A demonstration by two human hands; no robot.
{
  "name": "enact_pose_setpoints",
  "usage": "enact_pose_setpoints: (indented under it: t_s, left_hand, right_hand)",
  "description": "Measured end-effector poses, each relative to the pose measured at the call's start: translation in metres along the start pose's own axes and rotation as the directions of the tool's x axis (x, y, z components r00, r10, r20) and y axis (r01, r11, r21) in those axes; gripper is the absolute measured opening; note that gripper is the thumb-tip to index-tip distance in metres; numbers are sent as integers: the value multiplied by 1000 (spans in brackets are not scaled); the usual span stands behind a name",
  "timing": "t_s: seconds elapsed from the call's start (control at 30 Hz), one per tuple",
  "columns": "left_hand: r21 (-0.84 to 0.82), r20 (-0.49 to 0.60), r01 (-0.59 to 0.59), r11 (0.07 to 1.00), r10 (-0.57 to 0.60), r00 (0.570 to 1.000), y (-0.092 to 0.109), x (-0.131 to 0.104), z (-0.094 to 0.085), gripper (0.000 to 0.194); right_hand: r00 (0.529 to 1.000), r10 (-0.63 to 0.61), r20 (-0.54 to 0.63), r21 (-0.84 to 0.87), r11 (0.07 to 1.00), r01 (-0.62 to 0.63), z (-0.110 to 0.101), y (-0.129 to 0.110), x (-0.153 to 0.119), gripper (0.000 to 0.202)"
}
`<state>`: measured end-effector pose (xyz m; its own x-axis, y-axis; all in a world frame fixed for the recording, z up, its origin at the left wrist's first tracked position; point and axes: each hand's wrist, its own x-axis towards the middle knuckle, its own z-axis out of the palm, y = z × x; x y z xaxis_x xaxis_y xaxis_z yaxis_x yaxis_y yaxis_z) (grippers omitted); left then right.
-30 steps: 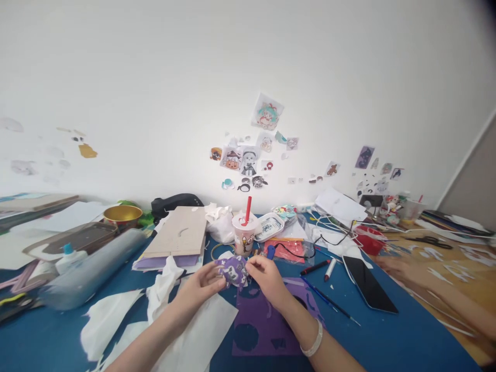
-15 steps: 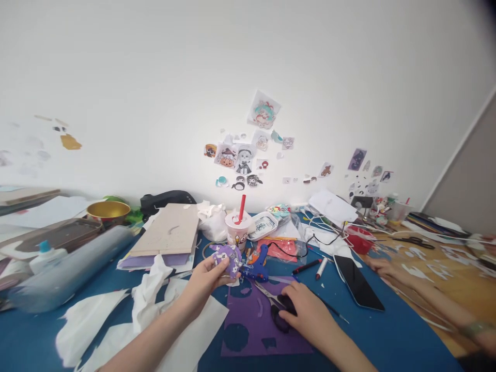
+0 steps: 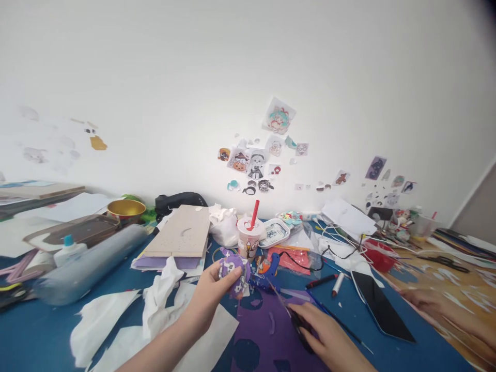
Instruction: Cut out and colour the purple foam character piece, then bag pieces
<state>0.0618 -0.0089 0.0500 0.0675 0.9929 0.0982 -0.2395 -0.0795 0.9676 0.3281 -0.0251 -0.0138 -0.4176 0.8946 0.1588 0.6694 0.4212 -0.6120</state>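
Note:
My left hand (image 3: 217, 289) pinches a small purple craft piece (image 3: 233, 271) with white patterns, held up in front of a lidded cup (image 3: 249, 243) with a red straw. My right hand (image 3: 323, 330) is closed on the black handles of a pair of scissors (image 3: 296, 321), whose blades point forward and left. Below the scissors lies a purple sheet (image 3: 267, 338) with shapes cut out of it. A blue glue gun (image 3: 271, 271) rests just beyond the blades, between the two hands.
To the right lie a phone (image 3: 382, 305), a white marker (image 3: 338, 284) and a thin brush. Crumpled white paper (image 3: 158, 289) and a clear plastic roll (image 3: 93, 263) are at left. Another person's hand (image 3: 430, 302) rests at the far right. Stickers cover parts of the wall.
The view has turned a little left. My right hand has taken firmer hold of the scissors and tilted them up from the purple sheet. My left hand keeps the purple piece.

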Motion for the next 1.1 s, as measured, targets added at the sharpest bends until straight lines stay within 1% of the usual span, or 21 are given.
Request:
enact_pose_setpoints:
  t_s: [0.03,0.07,0.13,0.2,0.23,0.33,0.43,0.5,0.6,0.7,0.8,0.9,1.0,1.1]
  left_hand:
    - [-1,0,-4,1000,4,1000,0,0,0,33]
    - [-4,1,-9,1000,9,1000,0,-1,1,32]
    - [-24,6,-18,1000,18,1000,1,-2,2,31]
    - [-55,19,-17,998,18,1000,1,-4,3,30]
    - [-68,27,-14,998,16,1000,1,-5,4,30]
    - [-68,48,-6,998,9,999,0,-8,4,31]
    - [-36,57,-9,999,12,998,-1,-11,1,30]
    - [-25,66,-15,1000,16,998,-1,-12,0,30]
    - [-42,48,-33,999,35,998,1,-12,-1,29]
    - [-45,60,-47,998,50,997,3,-13,-1,29]
    - [-41,89,-41,998,44,995,4,-14,0,28]
    - [-42,82,-21,999,25,996,3,-16,1,27]
    - [-27,52,-12,1000,13,999,1,-17,3,27]
    - [-1,41,-11,1000,11,999,-1,-18,5,27]
  right_hand:
    - [1000,9,-22,169,986,-5,2,-2,-1,37]
    - [999,23,-39,333,943,-9,6,-5,-1,36]
    - [995,58,-78,584,811,-1,18,-13,3,37]
    - [988,82,-131,713,701,36,31,-23,11,44]
    - [984,90,-152,744,666,54,37,-29,16,48]
    - [985,90,-146,784,618,60,45,-48,27,53]
    - [996,-27,-83,787,611,82,46,-61,34,48]
    - [993,-97,-70,782,613,115,47,-65,36,46]
    - [983,-121,-138,754,631,183,51,-66,37,48]
    - [977,-165,-139,715,666,214,53,-68,38,55]
    - [987,-140,-82,691,705,158,51,-72,37,48]
    - [992,-110,-58,704,700,119,49,-76,35,38]
    - [989,-133,-67,713,687,141,49,-76,33,37]
    - [986,-139,-89,700,695,161,52,-74,32,43]
